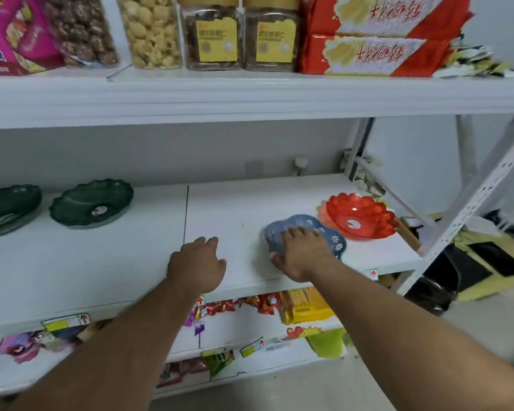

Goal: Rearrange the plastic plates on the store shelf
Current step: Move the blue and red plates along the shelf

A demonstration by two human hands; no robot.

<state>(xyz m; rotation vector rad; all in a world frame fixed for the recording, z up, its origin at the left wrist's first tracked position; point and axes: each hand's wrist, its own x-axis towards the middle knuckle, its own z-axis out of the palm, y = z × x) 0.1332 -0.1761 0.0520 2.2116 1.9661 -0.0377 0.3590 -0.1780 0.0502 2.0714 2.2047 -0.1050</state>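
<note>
A blue plate [324,232] with white flower marks lies on the white middle shelf [116,262], right of centre. My right hand [301,253] lies on top of it, fingers over its bowl and thumb at its near rim, gripping it. Just behind and to the right stands a red scalloped plate [359,216], touching or nearly touching the blue one. Two dark green scalloped plates [91,203] [8,207] sit at the shelf's left. My left hand [198,265] hovers over the bare shelf middle, fingers loosely curled, holding nothing.
The upper shelf [250,96] holds snack jars [211,34], red biscuit packs [374,37] and a pink box [12,31]. Lower shelves carry snack packets [306,304]. A white perforated upright [469,203] closes the shelf's right end, with dark and yellow items on the floor beyond.
</note>
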